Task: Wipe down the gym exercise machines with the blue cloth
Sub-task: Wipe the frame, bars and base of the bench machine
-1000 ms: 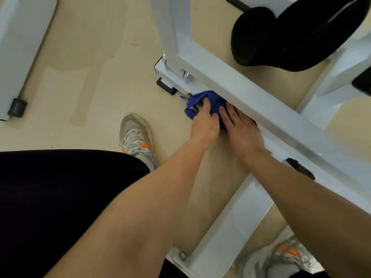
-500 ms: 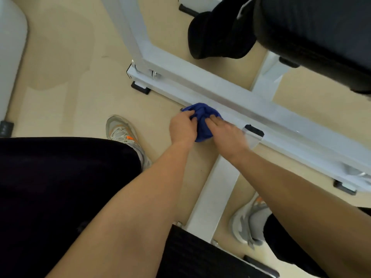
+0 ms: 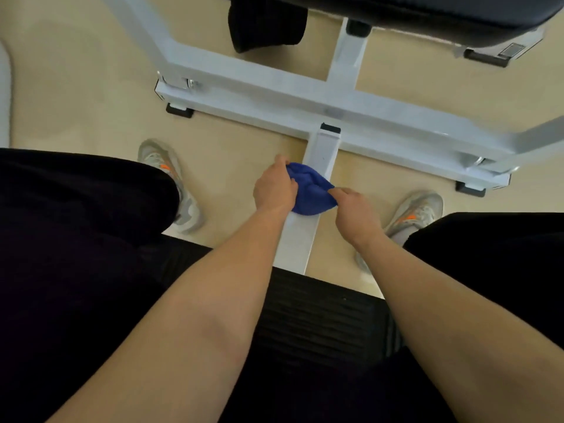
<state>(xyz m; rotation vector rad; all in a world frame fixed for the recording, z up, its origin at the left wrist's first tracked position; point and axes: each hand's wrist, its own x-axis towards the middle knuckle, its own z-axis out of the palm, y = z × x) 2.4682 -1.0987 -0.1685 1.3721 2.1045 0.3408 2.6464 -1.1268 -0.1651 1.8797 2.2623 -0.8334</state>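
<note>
A bunched blue cloth [image 3: 308, 192] lies on the white floor bar [image 3: 297, 242] of the machine's frame, the bar that runs from the long cross beam [image 3: 381, 117] toward me. My left hand [image 3: 274, 187] grips the cloth's left side with curled fingers. My right hand [image 3: 355, 209] pinches the cloth's right edge. Both forearms reach down from the lower part of the view.
A black ribbed pad [image 3: 320, 315] sits under my arms at the near end of the bar. Black padded parts [image 3: 268, 22] of the machine hang above the beam. My two grey shoes [image 3: 171, 184] [image 3: 412, 215] stand on the beige floor on either side of the bar.
The cloth and both hands have moved off the cross beam onto the bar running toward me. The view has swung right, so the frame now lies straight ahead.
</note>
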